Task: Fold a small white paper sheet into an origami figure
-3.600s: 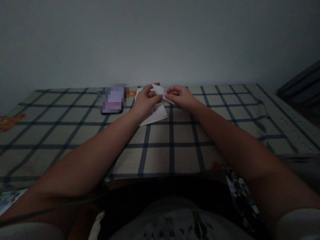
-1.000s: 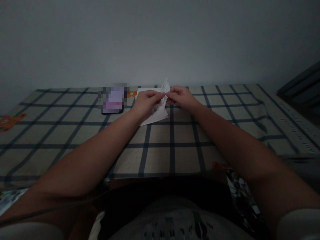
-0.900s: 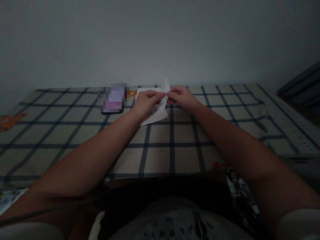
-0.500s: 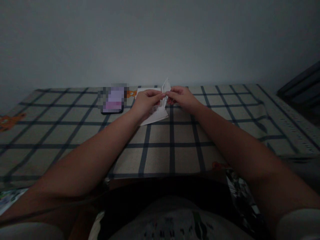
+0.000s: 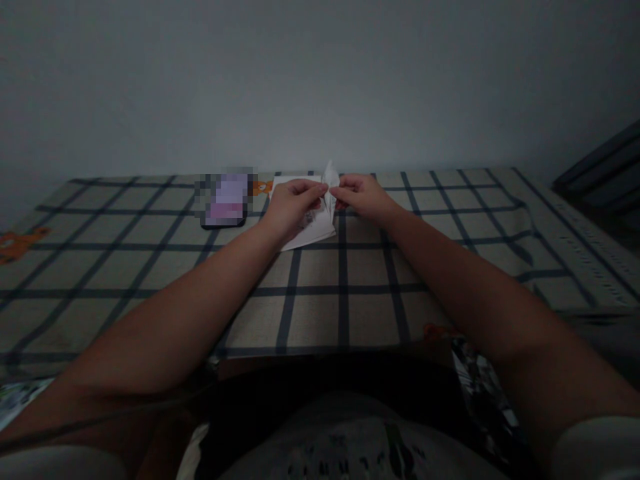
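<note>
A white sheet of paper [image 5: 319, 232] with some dark marks lies on the checked tablecloth, its right part raised and creased into an upright fold. My left hand [image 5: 295, 205] is closed, thumb and fingers pinching the raised paper from the left; its palm covers part of the sheet. From the right, my right hand [image 5: 363, 195] pinches the same fold between thumb and curled fingers. The two thumbs almost meet at the crease. A pale tip of the paper sticks up above the fingertips.
A phone [image 5: 226, 200] with a lit, blurred screen lies left of the paper. Beneath everything is a checked tablecloth [image 5: 320, 313] with orange bear prints. The plain wall [image 5: 320, 87] rises behind the table's far edge. A dark slatted object [image 5: 605, 173] stands at the far right.
The raised part of the paper has tipped slightly left and looks lower and more pinched together. My right fingers have shifted a little left; my left hand has barely moved.
</note>
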Available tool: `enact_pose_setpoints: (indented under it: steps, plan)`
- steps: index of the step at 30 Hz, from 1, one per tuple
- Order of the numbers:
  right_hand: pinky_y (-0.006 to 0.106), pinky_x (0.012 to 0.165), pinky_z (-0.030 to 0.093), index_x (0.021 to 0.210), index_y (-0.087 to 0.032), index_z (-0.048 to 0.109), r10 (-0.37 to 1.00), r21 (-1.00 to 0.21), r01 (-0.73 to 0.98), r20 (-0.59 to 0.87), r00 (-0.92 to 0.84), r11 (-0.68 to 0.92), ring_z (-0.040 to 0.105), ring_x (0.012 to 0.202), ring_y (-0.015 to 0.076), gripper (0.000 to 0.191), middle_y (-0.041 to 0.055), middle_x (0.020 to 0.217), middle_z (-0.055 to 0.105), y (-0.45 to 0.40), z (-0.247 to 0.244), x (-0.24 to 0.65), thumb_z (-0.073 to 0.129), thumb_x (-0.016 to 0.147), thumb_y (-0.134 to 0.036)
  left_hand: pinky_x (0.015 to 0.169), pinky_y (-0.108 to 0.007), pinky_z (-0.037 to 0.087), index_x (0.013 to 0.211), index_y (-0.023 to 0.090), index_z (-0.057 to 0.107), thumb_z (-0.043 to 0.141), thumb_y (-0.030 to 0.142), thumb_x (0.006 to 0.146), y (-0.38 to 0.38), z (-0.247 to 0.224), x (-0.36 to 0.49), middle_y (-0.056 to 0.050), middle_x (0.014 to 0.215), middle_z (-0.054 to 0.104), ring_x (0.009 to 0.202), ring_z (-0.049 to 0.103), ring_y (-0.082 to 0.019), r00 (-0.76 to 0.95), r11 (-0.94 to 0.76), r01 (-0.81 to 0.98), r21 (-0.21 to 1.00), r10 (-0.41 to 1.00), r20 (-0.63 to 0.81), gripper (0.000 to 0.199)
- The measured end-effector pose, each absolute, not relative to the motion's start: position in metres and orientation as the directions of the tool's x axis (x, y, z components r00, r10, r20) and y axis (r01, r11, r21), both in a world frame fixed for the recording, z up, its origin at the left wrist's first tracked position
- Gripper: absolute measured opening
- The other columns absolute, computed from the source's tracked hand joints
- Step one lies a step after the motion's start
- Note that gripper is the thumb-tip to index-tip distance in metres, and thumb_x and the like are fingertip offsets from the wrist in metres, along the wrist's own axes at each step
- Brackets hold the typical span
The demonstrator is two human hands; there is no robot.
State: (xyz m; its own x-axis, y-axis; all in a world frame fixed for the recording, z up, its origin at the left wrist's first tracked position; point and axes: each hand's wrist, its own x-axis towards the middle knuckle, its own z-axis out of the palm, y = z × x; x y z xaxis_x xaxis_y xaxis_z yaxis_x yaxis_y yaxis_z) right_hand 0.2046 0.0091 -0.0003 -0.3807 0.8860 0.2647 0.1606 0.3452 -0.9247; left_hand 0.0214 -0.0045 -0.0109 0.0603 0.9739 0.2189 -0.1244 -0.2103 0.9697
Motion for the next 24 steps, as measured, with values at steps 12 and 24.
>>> enact_pose_setpoints:
  steps: [12,24]
  plan:
    - [0.023,0.065,0.052,0.076,-0.016,0.063,0.894,-0.929,0.143,0.275,-0.353,0.342,0.06,0.065,0.0107,0.021,-0.0013,0.068,0.062,0.0068,0.0018,0.2013,0.072,0.091,-0.027,0.059,-0.026,0.045,0.072,0.018,0.072,0.091,0.054,0.065,-0.0052,-0.0101,0.0231,-0.001,0.066,0.065,0.06,0.055,-0.011,0.058,-0.203,-0.104,0.974,0.976,0.21,0.042]
    - [0.019,0.062,0.048,0.077,-0.017,0.061,0.913,-0.957,0.089,0.231,-0.338,0.275,0.056,0.06,0.0074,0.02,-0.0028,0.069,0.062,0.0093,0.0013,0.2038,0.069,0.095,-0.022,0.056,-0.025,0.041,0.072,0.016,0.073,0.092,0.054,0.063,-0.01,-0.0087,0.0197,-0.002,0.066,0.067,0.058,0.054,-0.011,0.131,-0.22,-0.027,0.975,0.966,0.221,0.043]
